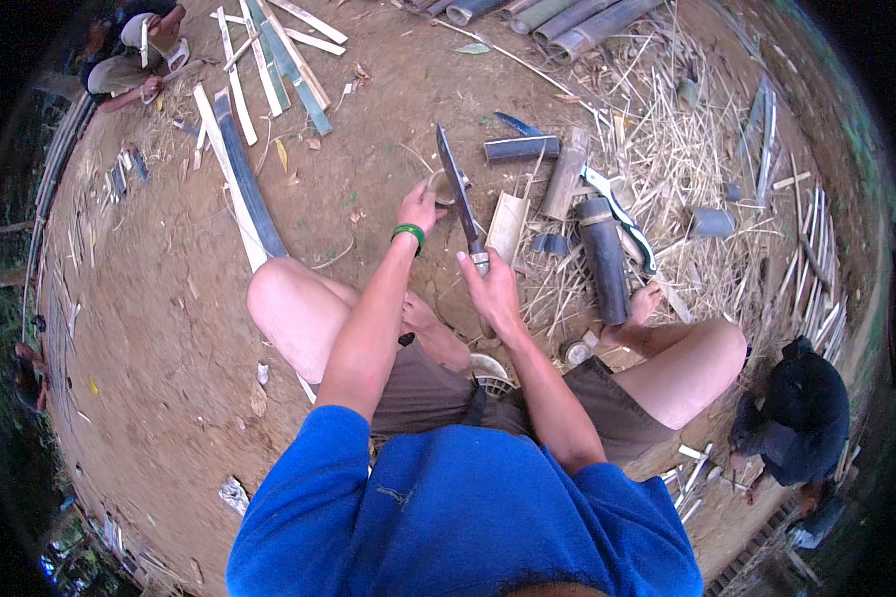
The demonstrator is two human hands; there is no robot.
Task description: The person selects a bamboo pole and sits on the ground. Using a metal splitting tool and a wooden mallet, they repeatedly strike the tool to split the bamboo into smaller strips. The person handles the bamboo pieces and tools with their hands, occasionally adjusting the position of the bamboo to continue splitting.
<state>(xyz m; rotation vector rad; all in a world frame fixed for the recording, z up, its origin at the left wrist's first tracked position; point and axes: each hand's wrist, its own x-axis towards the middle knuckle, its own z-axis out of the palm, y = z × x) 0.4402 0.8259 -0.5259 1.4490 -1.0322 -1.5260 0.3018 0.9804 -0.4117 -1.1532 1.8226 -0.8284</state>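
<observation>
My left hand (423, 209), with a green band at its wrist, is closed around a short pale piece of bamboo (440, 186) held up in front of me. My right hand (492, 291) grips the handle of a long knife (456, 179). Its dark blade points away from me and passes just right of the bamboo piece; whether the two touch I cannot tell. A split half of bamboo (508, 227) lies beside the knife, its pale inside showing.
To the right lie a dark bamboo tube (602, 257), another tube (566, 173) and a white-handled folding saw (619, 215) amid shavings (687, 149). Long split strips (239, 174) lie left. My bare legs are folded on the dirt. Other people sit at upper left (139, 65) and right (801, 413).
</observation>
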